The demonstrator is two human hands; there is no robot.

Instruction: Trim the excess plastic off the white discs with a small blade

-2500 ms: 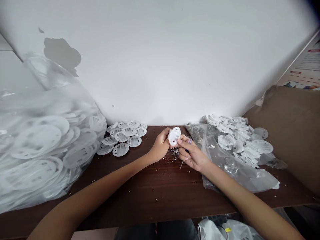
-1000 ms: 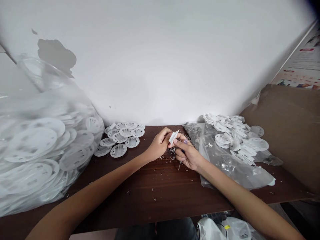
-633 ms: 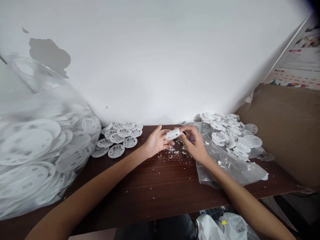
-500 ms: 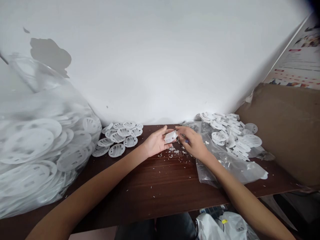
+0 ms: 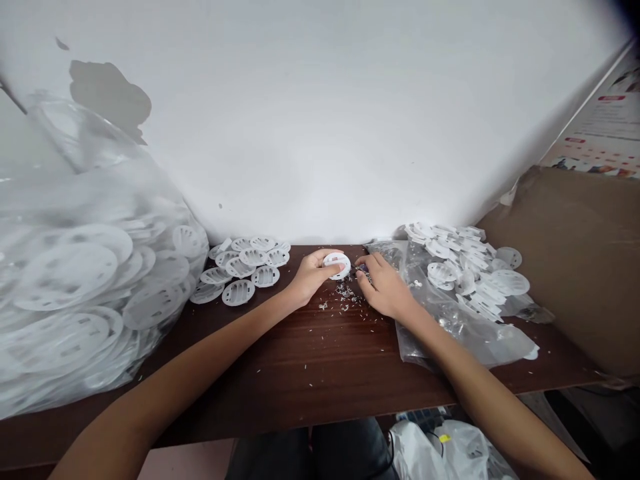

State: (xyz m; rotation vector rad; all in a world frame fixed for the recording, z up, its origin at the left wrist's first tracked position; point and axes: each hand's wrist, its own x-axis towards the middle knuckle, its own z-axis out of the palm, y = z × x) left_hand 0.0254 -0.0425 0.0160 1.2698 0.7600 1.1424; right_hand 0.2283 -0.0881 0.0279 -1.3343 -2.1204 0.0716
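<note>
My left hand (image 5: 311,275) grips a small round white plastic disc (image 5: 337,264) by its edge, just above the dark wooden table (image 5: 320,360). My right hand (image 5: 381,287) rests beside it on the table, fingers curled and pinched at something small and dark next to the disc; I cannot make out what it holds. Tiny white and metal scraps (image 5: 344,295) lie scattered under both hands.
A big clear bag of white slotted discs (image 5: 85,280) fills the left. A small group of slotted discs (image 5: 245,270) lies by the wall. A clear bag (image 5: 450,320) and a heap of white discs (image 5: 467,267) sit at the right, before a brown cardboard box (image 5: 580,260).
The disc was held upright and turned between both hands; now my left hand holds it lower and nearer the wall. My right hand reached toward the bag, then came back beside the disc.
</note>
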